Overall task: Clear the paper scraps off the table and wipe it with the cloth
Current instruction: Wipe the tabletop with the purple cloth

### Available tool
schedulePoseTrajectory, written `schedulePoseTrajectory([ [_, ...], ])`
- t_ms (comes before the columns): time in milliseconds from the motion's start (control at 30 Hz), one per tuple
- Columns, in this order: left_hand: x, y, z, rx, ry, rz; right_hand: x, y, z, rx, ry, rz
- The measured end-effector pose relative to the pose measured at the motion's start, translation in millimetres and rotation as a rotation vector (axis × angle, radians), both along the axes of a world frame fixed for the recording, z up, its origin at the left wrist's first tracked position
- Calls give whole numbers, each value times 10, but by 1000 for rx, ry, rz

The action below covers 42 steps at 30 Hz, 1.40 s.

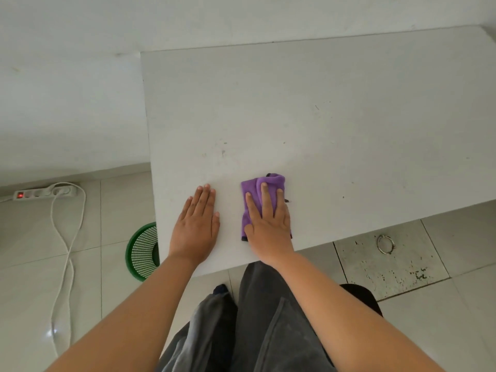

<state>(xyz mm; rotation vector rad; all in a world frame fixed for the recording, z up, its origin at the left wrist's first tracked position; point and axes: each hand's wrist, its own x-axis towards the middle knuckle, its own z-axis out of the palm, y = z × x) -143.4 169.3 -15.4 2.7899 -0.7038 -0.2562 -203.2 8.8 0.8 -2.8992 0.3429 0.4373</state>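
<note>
1. A person, seen from their own head looking down, stands at the near edge of a white table [322, 108] with both bare forearms reaching forward onto it
2. The right hand [268, 218] lies palm down on a folded purple cloth [253, 190], its fingers straight and slightly spread, pressing the cloth flat against the tabletop rather than curling round it
3. The cloth sits near the table's front edge, a little right of the left hand; its far end and left side show past the fingers, and a dark trim runs along its near corner
4. The left hand [197, 224] rests flat on the bare tabletop just beside the cloth, not touching it, with its fingers straight and held close together and the thumb lying alongside
5. A few small dark specks and faint smudges mark the table surface (whether these are paper bits or stains cannot be told at this size)
6. On the tiled floor at the table's left side stands a green mesh basket [142, 251], partly hidden under the table edge
7. Farther left on the floor lies a white power strip [43, 193] with a red lit switch, its white cable [63, 251] looping toward the viewer
8. A metal ring [385, 244] lies on a worn floor panel to the right, and the person's grey trousers [257, 318] show below the arms
</note>
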Motion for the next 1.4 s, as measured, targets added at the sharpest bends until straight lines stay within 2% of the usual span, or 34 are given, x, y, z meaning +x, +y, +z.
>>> schedulePoseTrajectory([
  [167,-9,166,-13,22,16,7,227,70,-3,68,44,-81],
  [500,-127,306,-46,52,6,-14,818,-53,76,116,98,3],
  [667,-301,506,-48,67,10,4,585,-286,115,-115,-39,108],
  [800,-373,619,-42,48,32,37,276,-314,58,-78,-122,141],
  [933,-400,663,-31,12,62,95,73,-55,3,-61,-65,161],
  [1200,-441,797,-55,-39,86,150,-23,756,-85,-55,-120,136],
  [1400,-554,879,-28,-118,146,132,108,936,-139,-75,-150,92],
])
